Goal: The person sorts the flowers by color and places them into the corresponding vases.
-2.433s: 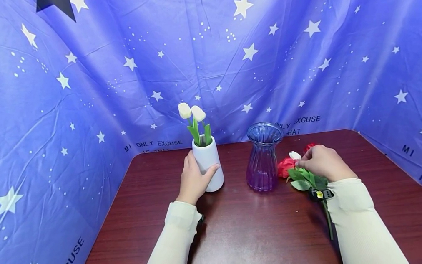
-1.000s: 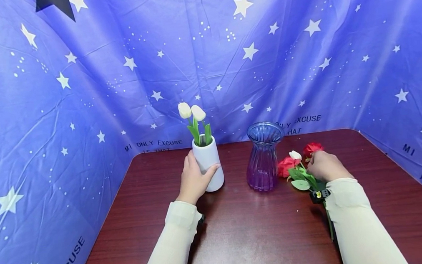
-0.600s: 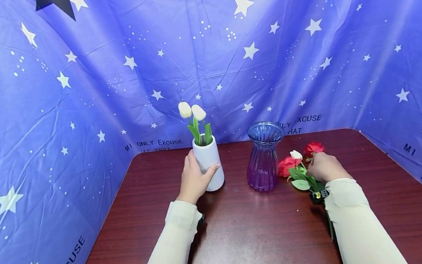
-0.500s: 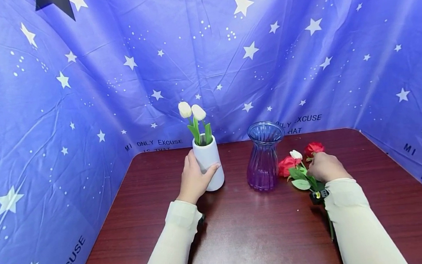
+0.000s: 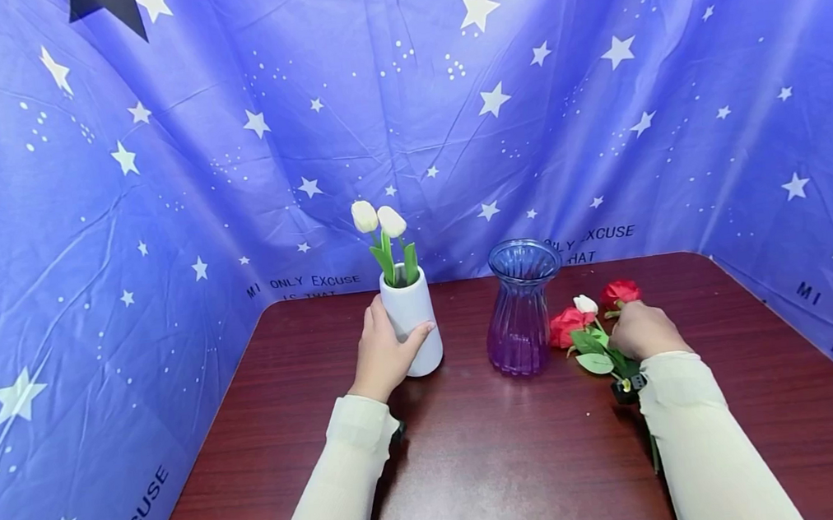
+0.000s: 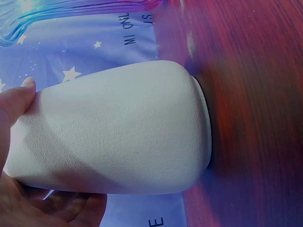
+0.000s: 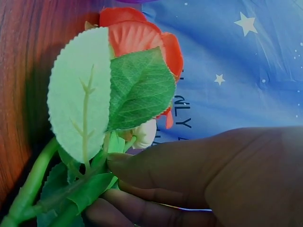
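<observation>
The vase (image 5: 411,310) is plain white; the tulips (image 5: 393,222) are creamy white with bright green foliage (image 5: 383,261). The glass vase (image 5: 517,321) runs from blue at its rim to purple at its base. The roses (image 5: 571,328) are red and the bud (image 5: 586,305) white; one leaf (image 7: 78,90) shows pale green, another deep green with fine veins. The bench (image 5: 493,460) is reddish brown with dark wood grain. The cloth (image 5: 221,62) is violet-blue, patterned with white stars, white dots and black lettering. The sleeves (image 5: 326,499) are plain cream.

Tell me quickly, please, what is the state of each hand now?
Left hand: closed, holding the white vase.
Right hand: closed, pinching flower greenery; exactly which part cannot be told.
</observation>
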The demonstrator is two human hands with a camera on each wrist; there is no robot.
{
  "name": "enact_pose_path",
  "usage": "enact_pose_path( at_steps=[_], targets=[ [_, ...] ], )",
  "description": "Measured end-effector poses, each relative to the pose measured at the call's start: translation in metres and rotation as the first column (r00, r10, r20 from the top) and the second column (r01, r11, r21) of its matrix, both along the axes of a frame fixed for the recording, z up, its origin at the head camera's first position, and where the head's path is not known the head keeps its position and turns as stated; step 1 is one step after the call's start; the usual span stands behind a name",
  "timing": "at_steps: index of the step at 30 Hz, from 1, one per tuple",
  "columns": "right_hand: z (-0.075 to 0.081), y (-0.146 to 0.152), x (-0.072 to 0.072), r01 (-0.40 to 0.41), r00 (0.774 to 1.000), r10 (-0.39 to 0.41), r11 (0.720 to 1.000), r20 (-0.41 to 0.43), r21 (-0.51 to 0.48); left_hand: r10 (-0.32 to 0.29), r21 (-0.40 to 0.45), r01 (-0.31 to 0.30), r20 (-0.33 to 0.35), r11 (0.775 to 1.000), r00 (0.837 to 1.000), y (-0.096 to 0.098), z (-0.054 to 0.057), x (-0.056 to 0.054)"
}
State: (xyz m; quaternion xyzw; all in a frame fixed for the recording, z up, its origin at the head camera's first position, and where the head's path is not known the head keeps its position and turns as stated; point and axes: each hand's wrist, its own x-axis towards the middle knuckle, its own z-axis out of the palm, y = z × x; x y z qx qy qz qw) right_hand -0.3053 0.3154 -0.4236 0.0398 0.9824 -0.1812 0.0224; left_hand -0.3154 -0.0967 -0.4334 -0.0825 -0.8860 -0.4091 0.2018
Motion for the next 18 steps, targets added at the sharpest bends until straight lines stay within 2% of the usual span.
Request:
enact_pose_path(
  at_steps=[8, 18],
  targets=[
    [-0.0015, 0.0016, 0.0004, 0.019, 1.0, -0.019, 1.0, 0.002, 0.001, -0.001, -0.003, 0.001, 0.013, 1.0, 1.0, 0.0001, -0.0001, -0.001],
    [-0.0024, 0.0024, 0.0005, 0.033, 0.999, -0.033, 0.999, -0.003, -0.017, -0.001, 0.002, 0.001, -0.002, 1.0, 1.0, -0.0003, -0.0014, -0.001]
  ],
)
